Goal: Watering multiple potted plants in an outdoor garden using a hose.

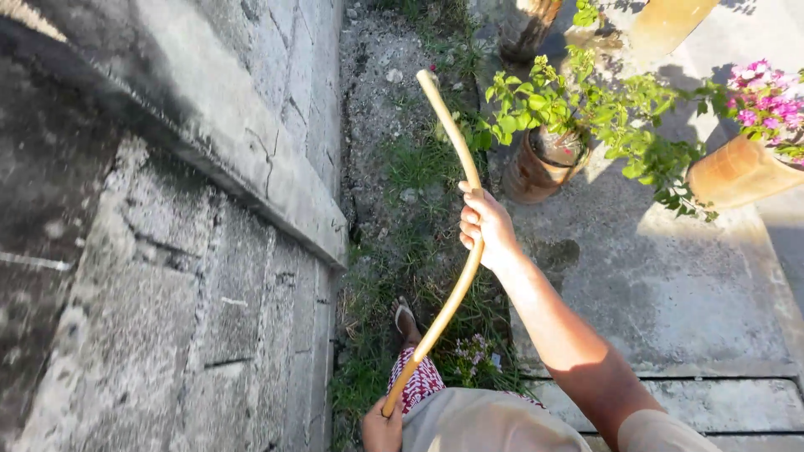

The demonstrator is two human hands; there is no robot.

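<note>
1. Right hand (487, 224): fingers wrapped tight round the middle of a curved stick (452, 251), arm stretched out.
2. Left hand (381, 429): fist clamped on the stick's low end, at the frame's bottom edge.
3. Stick: runs up over the grass strip (419, 167), beside the block wall (209, 251).
4. Right of it: rusty pot (536, 172) with a green plant, orange pot (737, 172) with pink flowers, both on concrete.

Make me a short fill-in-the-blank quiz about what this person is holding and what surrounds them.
1. Both hands grip a long, curved ____ stick.
2. The right hand holds it near the middle; the left hand holds its ____ end.
3. Pink flowers grow in a ____.

Missing words: wooden; lower; pot
</note>
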